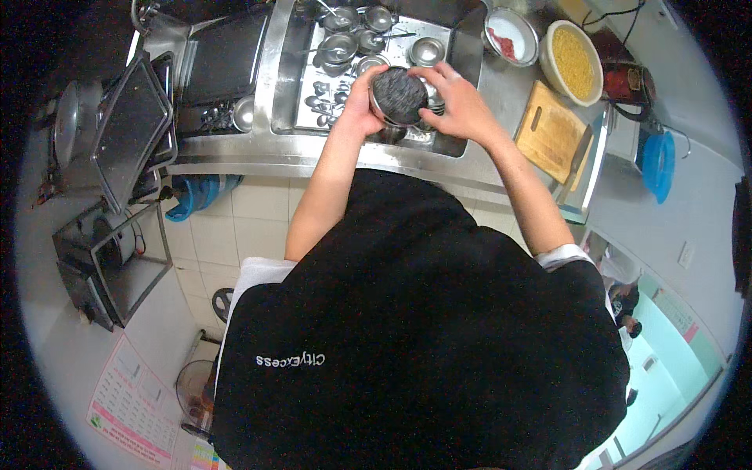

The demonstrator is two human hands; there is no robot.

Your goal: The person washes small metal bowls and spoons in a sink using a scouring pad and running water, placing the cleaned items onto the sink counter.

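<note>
Both hands are over a stainless steel sink [376, 144]. My left hand [361, 106] grips the left side of a round metal bowl [400, 97], thumb at its far edge. On the opposite side, the fingers and thumb of my right hand [461, 106] hold the rim. The face turned up to me is dark grey and streaky; I cannot tell whether that is the bowl's own surface or something in it. Below, in the sink, lies a metal tray [405, 38] with several small steel bowls [427, 51] and spoons [322, 104].
Right of the sink are a bowl with red pieces [523, 32], a bowl of yellow grains [571, 64], and a wooden cutting board [543, 132] with a knife [578, 158]. Metal trays [132, 126] lean at left, near a dark-covered basin [220, 59]. Below hangs a blue plastic container [202, 194].
</note>
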